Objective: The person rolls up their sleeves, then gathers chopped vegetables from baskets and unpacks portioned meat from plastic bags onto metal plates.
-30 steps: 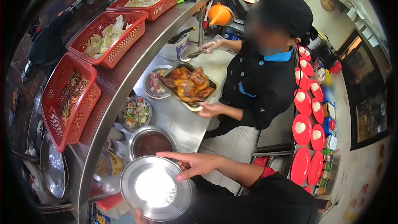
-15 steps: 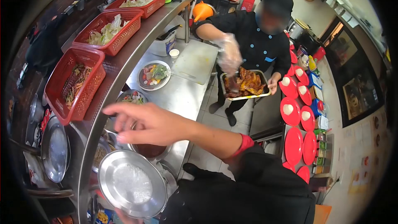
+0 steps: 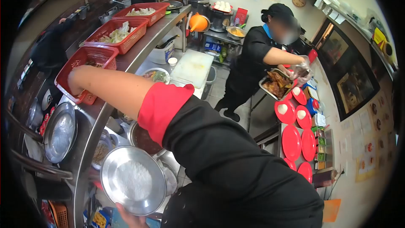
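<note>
My left hand (image 3: 130, 218) grips the lower rim of a round silver metal plate (image 3: 114, 176), thumb over its edge. A whitish patch shows on the plate; I cannot tell whether it is glare or residue. My right hand (image 3: 77, 81) is down inside the nearest red plastic basket (image 3: 63, 82) on the steel shelf, its fingers blurred and hidden. Some shredded food (image 3: 93, 63) shows behind the hand in that basket. Farther along stand a second red basket (image 3: 138, 35) with pale leafy vegetables and a third red basket (image 3: 158, 15) with similar contents.
A co-worker (image 3: 249, 59) holds a tray of roasted meat (image 3: 276, 85) by the right counter. Red plates (image 3: 291, 141) line that counter, several with white mounds. A white cutting board (image 3: 192, 67) and a pot of dark sauce (image 3: 134, 135) are under the shelf. The shelf edge (image 3: 95, 137) runs beside me.
My right hand has moved from above the steel counter into the nearest red basket. The co-worker has shifted right with the tray and turned toward the red plates. My left hand keeps the metal plate.
</note>
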### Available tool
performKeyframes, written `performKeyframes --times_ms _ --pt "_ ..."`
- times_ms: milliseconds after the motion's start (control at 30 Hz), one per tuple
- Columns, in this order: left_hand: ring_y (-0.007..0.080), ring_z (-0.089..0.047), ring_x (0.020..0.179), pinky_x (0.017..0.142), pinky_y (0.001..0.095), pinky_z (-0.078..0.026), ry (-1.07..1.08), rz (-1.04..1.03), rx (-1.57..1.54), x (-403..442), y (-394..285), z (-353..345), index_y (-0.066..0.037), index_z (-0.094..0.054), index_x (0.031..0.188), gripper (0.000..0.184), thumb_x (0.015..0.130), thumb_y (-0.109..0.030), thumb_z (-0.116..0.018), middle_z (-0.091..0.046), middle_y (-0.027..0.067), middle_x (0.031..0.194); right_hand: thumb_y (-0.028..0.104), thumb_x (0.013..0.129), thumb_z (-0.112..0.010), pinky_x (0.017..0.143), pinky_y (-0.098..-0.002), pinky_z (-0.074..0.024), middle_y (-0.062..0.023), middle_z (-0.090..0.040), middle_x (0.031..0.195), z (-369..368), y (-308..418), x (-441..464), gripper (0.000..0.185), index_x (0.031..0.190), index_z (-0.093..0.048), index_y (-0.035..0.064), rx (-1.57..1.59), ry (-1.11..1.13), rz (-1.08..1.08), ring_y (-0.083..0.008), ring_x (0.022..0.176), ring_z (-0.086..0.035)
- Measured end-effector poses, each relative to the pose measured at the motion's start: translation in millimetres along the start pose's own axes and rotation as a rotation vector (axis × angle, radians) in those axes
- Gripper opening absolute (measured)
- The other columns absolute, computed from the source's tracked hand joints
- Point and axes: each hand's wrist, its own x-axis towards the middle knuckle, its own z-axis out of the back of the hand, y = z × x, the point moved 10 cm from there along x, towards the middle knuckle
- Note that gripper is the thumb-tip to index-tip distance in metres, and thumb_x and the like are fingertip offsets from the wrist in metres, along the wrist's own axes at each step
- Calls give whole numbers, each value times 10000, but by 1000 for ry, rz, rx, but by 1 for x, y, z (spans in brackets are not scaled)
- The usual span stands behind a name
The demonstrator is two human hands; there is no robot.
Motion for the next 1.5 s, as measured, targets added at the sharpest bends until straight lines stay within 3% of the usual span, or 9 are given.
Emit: performKeyframes --times_ms 267,500,667,767,967,1067,1267,1400,1500 --pt "349 -469 1301 1088 509 -376 -263 -14 180 -66 -31 4 -21 -324 1478 838 903 -582 -563 -457 177 1441 555 803 -663 959 -440 -479 -106 -650 1264 -39 -37 12 555 1210 -694 179 -118 375 10 -304 1142 -613" --pt "372 -485 1285 1041 509 -432 -96 -166 -1 -53 -17 17 42 -294 1463 848 902 -511 -611 -445 235 1416 399 839 -632 938 -421 -487 -125 -660 1234 -49 -54 24 452 1232 -675 180 -273 338 167 -286 1055 -649" --pt "372 -479 1288 1048 518 -424 -88 -157 -30 -51 -18 -3 50 -281 1464 878 882 -495 -649 -429 237 1429 167 744 -706 691 -392 -579 -141 -717 986 -18 -61 10 380 1122 -715 125 86 445 45 -260 851 -698" --pt "365 -484 1290 1081 510 -395 -86 -213 40 -44 -17 -13 18 -330 1466 853 892 -550 -606 -460 204 1436 98 677 -737 602 -368 -582 -128 -716 876 3 -64 76 357 1035 -743 100 -36 297 273 -231 814 -701" --pt "363 -478 1294 1079 509 -397 -201 -243 12 -43 5 9 25 -335 1459 876 879 -565 -621 -457 219 1433 274 656 -736 787 -438 -540 -120 -721 888 -51 -60 142 326 897 -758 56 -675 319 729 -261 871 -697" --pt "363 -474 1299 1082 510 -394 -232 -204 57 -48 6 -10 25 -328 1463 892 872 -575 -622 -452 216 1438 254 703 -733 790 -475 -543 -127 -716 974 -42 -77 132 505 1171 -654 83 -348 426 305 -276 873 -697" --pt "337 -547 1222 1003 456 -466 -264 -282 -71 -45 7 -10 76 -337 1431 842 885 -476 -662 -507 225 1368 249 710 -742 717 -380 -589 -123 -697 1036 -44 -92 128 567 1237 -615 82 -208 422 170 -243 901 -695" --pt "370 -476 1301 1080 522 -398 -199 -283 30 -38 3 -22 28 -314 1473 899 876 -577 -609 -439 223 1451 304 701 -776 755 -396 -586 -134 -677 1117 -62 -47 122 698 1335 -563 105 -396 554 695 -256 998 -683" --pt "368 -494 1284 1077 521 -403 -179 -276 -3 -32 4 -25 36 -326 1462 871 880 -537 -630 -461 222 1432 409 679 -819 887 -440 -541 -157 -626 1246 -29 -22 60 874 1436 -474 140 47 591 233 -301 1140 -624"
